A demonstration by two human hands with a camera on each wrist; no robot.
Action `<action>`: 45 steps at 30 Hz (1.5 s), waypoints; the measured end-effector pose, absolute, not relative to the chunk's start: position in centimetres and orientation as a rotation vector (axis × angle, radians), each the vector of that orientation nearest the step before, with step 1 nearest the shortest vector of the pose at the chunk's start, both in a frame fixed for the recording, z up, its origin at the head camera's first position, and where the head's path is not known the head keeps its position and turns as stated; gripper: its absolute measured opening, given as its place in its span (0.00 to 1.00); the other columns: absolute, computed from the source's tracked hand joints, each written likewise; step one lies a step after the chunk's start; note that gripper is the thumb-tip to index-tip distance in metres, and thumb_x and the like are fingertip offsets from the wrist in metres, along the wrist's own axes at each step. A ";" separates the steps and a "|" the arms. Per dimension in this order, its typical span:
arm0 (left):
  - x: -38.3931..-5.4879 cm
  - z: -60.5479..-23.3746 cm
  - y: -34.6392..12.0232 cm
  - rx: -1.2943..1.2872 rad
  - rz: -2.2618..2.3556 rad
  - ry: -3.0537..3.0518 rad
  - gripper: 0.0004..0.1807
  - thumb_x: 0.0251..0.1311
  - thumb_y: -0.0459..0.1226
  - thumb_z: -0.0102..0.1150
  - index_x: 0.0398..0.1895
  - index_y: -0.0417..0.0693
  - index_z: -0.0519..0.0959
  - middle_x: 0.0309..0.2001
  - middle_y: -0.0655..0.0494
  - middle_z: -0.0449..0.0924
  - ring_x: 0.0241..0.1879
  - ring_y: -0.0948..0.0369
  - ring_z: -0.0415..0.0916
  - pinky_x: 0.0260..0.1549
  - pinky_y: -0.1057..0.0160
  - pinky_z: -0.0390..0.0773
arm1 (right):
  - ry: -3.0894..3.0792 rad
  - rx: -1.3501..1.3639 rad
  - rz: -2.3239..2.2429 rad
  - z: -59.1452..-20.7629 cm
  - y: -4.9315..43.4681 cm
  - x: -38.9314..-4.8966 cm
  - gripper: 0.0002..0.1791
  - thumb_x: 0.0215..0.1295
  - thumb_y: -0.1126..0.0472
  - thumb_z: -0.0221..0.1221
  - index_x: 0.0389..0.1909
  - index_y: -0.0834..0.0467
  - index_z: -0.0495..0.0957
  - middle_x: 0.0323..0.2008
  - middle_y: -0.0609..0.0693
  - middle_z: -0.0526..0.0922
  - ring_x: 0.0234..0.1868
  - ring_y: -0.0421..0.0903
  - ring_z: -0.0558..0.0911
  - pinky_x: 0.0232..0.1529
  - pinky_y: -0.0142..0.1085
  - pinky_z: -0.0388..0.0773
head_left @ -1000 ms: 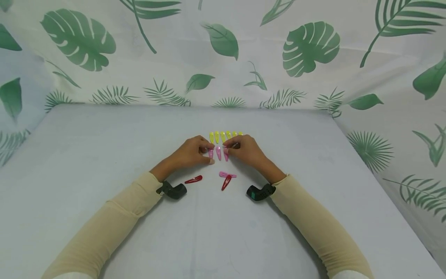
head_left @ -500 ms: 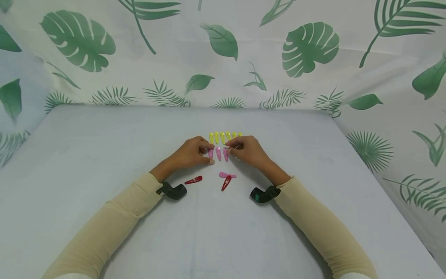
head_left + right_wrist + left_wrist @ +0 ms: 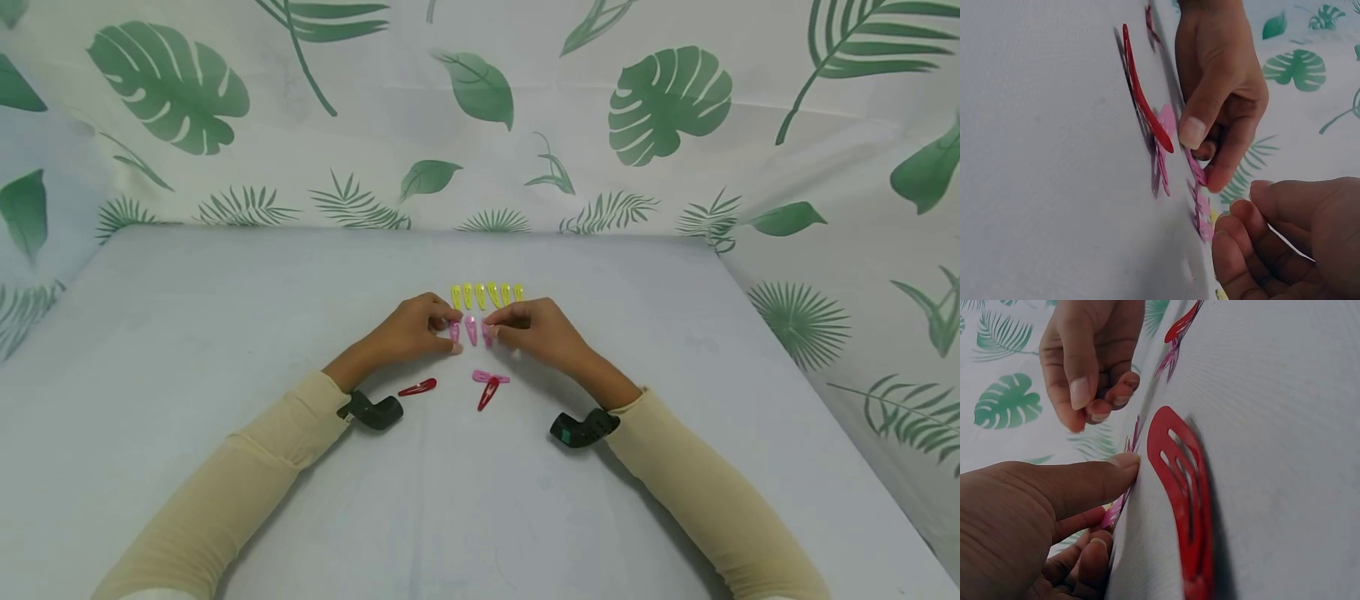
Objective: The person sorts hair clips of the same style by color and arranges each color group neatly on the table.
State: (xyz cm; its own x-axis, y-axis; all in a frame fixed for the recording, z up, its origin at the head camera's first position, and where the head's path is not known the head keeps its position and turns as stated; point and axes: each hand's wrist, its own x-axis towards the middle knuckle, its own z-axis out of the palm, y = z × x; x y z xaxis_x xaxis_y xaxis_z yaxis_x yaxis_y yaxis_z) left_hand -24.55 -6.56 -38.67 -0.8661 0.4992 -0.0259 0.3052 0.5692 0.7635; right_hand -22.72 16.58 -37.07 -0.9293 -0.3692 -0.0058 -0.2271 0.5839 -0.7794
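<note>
In the head view my left hand [image 3: 408, 329] rests on the table, thumb and forefinger at the two ends of the leftmost pink snap hair clip [image 3: 454, 332]. Beside it lies a middle pink clip [image 3: 471, 331], then a right pink clip [image 3: 487, 335] partly hidden by my right hand [image 3: 543, 333]. The right wrist view shows the fingers of that right hand [image 3: 1291, 244] loosely bent, holding nothing, just off the clips. Nearer me, a red clip [image 3: 487, 395] lies across another pink clip [image 3: 480, 376]. A second red clip [image 3: 417, 387] lies to the left.
Several yellow hair clips [image 3: 480, 296] stand in a row behind the pink ones. A white cloth covers the table [image 3: 450, 517]. Behind it hangs a leaf-patterned backdrop [image 3: 337, 150]. Black wrist cameras [image 3: 585, 427] sit at both cuffs.
My right hand has let go of the right pink clip and drawn back slightly right and toward me. The left hand stays at the leftmost pink clip.
</note>
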 end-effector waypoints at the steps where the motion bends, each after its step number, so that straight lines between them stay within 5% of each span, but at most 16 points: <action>1: -24.5 -38.6 -6.5 0.670 1.181 2.562 0.27 0.54 0.38 0.71 0.58 0.40 0.78 0.49 0.49 0.72 0.46 0.56 0.71 0.46 0.60 0.73 | 2.633 -0.502 -1.266 -36.9 16.6 -22.6 0.09 0.64 0.63 0.63 0.44 0.60 0.86 0.36 0.50 0.85 0.33 0.48 0.78 0.33 0.35 0.76; 30: -24.4 -38.6 -6.6 0.651 1.187 2.565 0.27 0.54 0.38 0.72 0.58 0.40 0.78 0.49 0.50 0.72 0.45 0.56 0.70 0.45 0.61 0.72 | 2.406 -0.650 -1.258 -37.2 16.2 -20.9 0.11 0.64 0.67 0.62 0.46 0.64 0.84 0.35 0.52 0.85 0.34 0.47 0.80 0.38 0.34 0.76; 45: -24.4 -38.6 -6.6 0.664 1.182 2.577 0.27 0.54 0.38 0.71 0.58 0.40 0.78 0.49 0.51 0.72 0.45 0.57 0.70 0.45 0.61 0.72 | 2.526 -0.771 -1.116 -37.5 15.0 -19.8 0.10 0.60 0.66 0.66 0.42 0.61 0.84 0.33 0.45 0.83 0.31 0.43 0.78 0.34 0.33 0.77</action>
